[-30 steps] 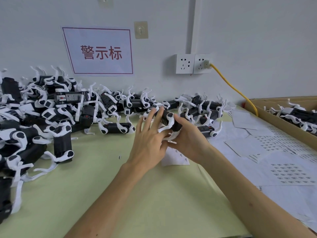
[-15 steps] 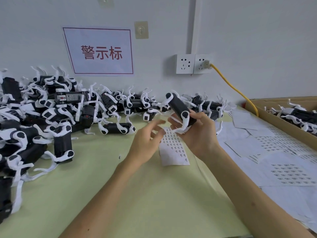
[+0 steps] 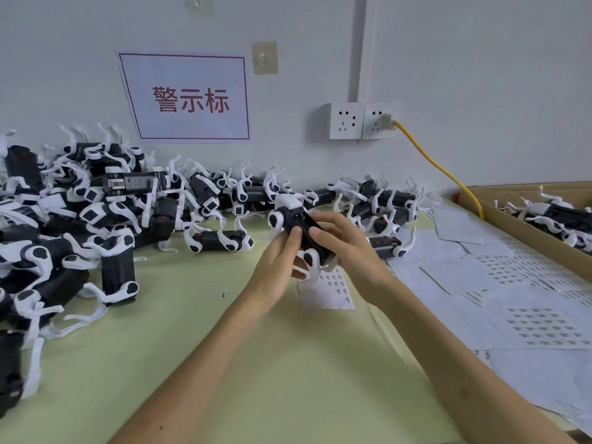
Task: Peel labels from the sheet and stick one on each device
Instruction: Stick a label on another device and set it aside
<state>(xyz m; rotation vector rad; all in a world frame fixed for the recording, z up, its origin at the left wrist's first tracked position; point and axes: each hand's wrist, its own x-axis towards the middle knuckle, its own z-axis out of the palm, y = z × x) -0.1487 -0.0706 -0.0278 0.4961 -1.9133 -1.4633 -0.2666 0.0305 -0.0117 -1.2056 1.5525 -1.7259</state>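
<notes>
Sticking is the step in hand, as I judge it. I hold one device (image 3: 299,227) up off the green table (image 3: 256,363), its black body turned toward me and its white legs splayed out. My left hand (image 3: 272,270) curls round it from eight o'clock, with the thumb pressed flat on the black shell. My right hand (image 3: 352,254) wraps it from four o'clock, one fingertip (image 3: 316,233) laid just beside that thumb. Neither hand is spread; both grip the same device. Whether a label lies under those tips I cannot tell, since anything there is too small to see.

The label sheet (image 3: 333,293) lies flat on the table at six o'clock of the device, its top edge hidden behind my hands.

The next move, I reckon, calls for a firm rub to seat the label. Then one hand must come free to set this device aside and pinch up a fresh label by its corner, which is fine work for two fingertips.

The heap of devices (image 3: 105,225) runs from nine round to twelve o'clock. A cardboard box (image 3: 512,232) at three o'clock holds more, and spare sheets (image 3: 528,315) lie at four o'clock.
</notes>
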